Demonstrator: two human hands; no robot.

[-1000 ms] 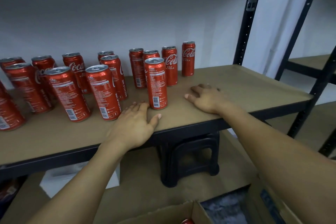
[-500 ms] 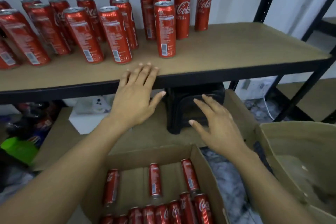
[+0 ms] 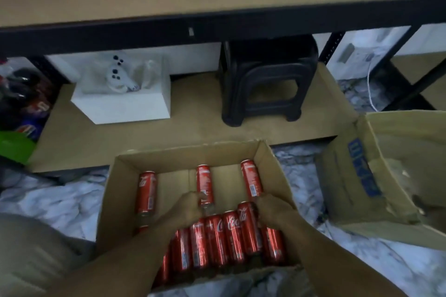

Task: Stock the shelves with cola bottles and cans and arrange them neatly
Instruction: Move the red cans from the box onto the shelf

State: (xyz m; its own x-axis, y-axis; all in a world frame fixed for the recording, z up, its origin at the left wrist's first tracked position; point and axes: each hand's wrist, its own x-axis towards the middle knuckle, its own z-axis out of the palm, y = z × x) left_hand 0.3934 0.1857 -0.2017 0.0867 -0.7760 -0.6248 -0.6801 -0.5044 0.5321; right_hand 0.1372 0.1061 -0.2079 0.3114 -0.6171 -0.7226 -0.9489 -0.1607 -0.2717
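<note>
Inside the cardboard box (image 3: pixel 274 169), our left hand (image 3: pixel 189 207) curls its fingers round the near end of the middle can (image 3: pixel 204 181), which lies at the box's far side. Our right hand (image 3: pixel 272 212) is curled among the row of cans (image 3: pixel 217 236) at the box's near side; we cannot tell what it holds.
</note>
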